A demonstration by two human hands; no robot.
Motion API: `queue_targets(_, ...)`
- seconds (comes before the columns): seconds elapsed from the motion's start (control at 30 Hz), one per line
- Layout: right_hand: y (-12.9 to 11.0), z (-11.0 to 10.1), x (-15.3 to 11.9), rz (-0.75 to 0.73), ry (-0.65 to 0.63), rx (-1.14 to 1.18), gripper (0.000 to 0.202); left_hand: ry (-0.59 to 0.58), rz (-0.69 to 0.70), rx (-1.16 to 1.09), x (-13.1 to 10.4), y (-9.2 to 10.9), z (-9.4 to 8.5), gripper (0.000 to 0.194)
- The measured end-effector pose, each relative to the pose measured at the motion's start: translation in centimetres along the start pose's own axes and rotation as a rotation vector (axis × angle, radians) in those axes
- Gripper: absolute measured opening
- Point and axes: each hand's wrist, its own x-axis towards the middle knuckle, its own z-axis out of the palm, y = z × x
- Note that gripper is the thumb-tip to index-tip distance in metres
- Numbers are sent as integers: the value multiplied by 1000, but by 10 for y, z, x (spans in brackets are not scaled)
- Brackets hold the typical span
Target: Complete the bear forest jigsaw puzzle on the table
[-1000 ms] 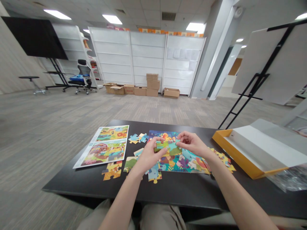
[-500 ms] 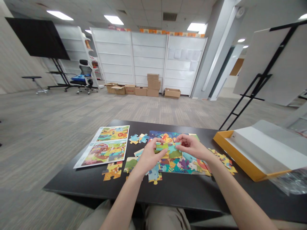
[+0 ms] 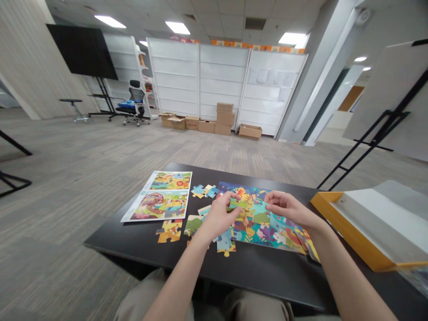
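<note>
Black table (image 3: pixel 261 272) in a carpeted office — both hands' fingers pinch puzzle pieces (image 3: pixel 249 206) over the half-built jigsaw (image 3: pixel 264 232).

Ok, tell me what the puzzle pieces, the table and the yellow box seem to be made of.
Puzzle pieces: likely printed cardboard, flat, thin, matte colour faces. Table: dark, smooth top with a faint sheen, probably laminate or painted board; cannot tell which. Yellow box: looks like paperboard, thin straight walls, white inside.

A small green puzzle piece (image 3: pixel 235 204) sits pinched over the colourful, partly assembled puzzle (image 3: pixel 264 223) mid-table.
</note>
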Motion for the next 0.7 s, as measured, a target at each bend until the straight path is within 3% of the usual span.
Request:
queue_targets(0.23, 5, -5, -7, 227, -394, -140, 43, 15, 25, 3, 1, 2, -14, 20)
queue_targets(0.33, 8, -1, -5, 275, -401, -186, 41, 39, 16, -49, 2, 2, -30, 21)
queue_targets(0.5, 7, 0, -2, 236, -366, -350, 30, 93, -68, -87, 0, 0, -54, 29)
queue_targets(0.7, 10, -2, -4, 239, -363, -409, 23, -24, -78, -96, -3, -4, -51, 26)
